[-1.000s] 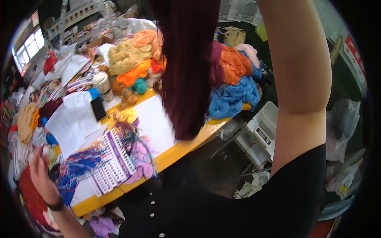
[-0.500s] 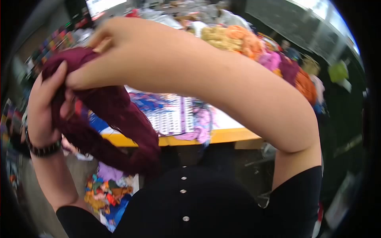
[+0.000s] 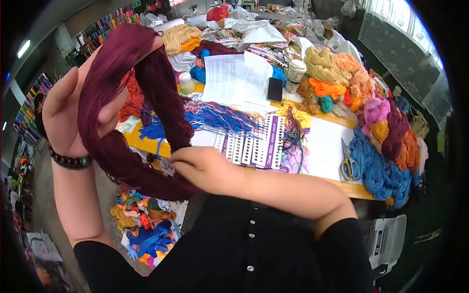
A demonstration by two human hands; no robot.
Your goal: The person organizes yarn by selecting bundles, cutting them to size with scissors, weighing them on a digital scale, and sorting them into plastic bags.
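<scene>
A large looped skein of maroon thread hangs over my left hand. The raised fingers of that hand run up through the loop and are partly hidden by the strands. The skein's lower end droops in front of my black top. My right hand is closed in a pinch beside the lower part of the loop. A small, pale, blurred bit shows at its fingertips, and I cannot make out what it is. Beyond it on the table lie blue threads and white punched thread cards with strands tied along one side.
Scissors lie at the table's right, by blue skeins. A phone, a paper cup, a small jar and printed sheets sit farther back. Coloured thread bundles lie below at the left.
My right hand has moved from beside my left hand down to the lower part of the loop. The skein now hangs more open, and the view has shifted to show more table.
</scene>
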